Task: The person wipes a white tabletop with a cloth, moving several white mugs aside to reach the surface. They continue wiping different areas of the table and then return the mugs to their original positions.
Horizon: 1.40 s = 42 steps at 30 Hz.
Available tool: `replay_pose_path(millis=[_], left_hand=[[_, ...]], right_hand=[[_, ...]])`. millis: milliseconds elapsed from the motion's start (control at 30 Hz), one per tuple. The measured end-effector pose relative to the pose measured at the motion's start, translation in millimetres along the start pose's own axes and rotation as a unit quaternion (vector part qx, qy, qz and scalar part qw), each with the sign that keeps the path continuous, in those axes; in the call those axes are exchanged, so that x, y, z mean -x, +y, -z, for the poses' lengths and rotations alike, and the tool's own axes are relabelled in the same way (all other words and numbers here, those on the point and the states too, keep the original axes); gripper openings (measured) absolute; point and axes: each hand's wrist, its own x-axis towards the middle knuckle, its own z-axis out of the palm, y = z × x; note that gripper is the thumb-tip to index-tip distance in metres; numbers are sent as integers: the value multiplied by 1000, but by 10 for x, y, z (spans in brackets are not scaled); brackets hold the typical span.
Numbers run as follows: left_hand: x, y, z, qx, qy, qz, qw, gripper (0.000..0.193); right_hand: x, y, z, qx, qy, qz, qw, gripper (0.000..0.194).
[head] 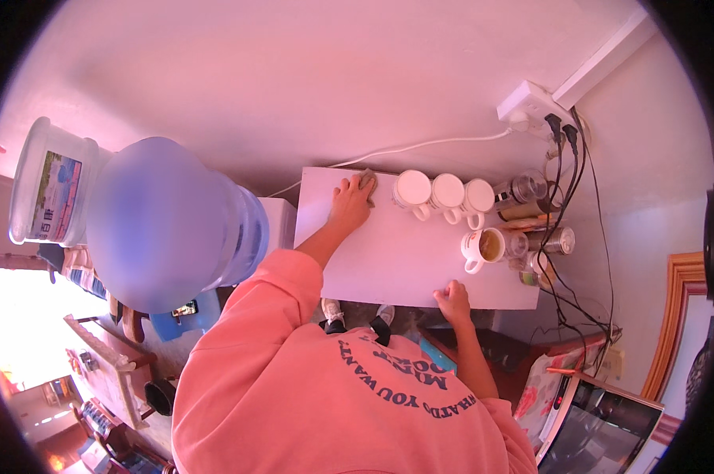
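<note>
My left hand [352, 201] presses a crumpled brownish cloth [365, 181] onto the white tabletop [386, 249], close to its back edge. At the front edge of the top, toward the right, my right hand [453, 303] is loosely curled, with nothing visible in it. Three white mugs with lids or covered tops stand in a row at the back: a left mug [413, 188], a middle mug [448, 191] and a right mug [479, 197]. In front of them is a white mug of brownish liquid [482, 247], its handle toward me.
Clear jars [530, 185], a steel-lidded tumbler [555, 240] and other containers crowd the right end. Black cables [570, 172] hang there from a wall socket box [526, 106]. To the left stands a large blue water bottle [173, 225]. A glass-fronted appliance [600, 420] is at lower right.
</note>
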Motion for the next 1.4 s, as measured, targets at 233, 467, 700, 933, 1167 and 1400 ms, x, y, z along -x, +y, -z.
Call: replay_pose_path(millis=[233,467,700,933,1167,1400], left_hand=[[59,138,-34,-7,16,18,1000,54],[214,183,-93,-23,29,25,999,57],[-137,179,-35,-8,31,36,999,55],[232,282,-90,25,22,25,999,55],[-177,192,-52,2,49,47,998,56],[203,253,-94,12,16,34,999,51]], right_hand=[[-32,87,-47,-1,24,36,999,34],[-11,86,-35,-17,16,27,999,35],[-26,20,-12,-12,20,24,999,34],[-9,51,-6,-8,-7,-6,1000,34],[-28,73,-32,-14,15,22,1000,34],[7,64,-24,-21,38,28,999,34]])
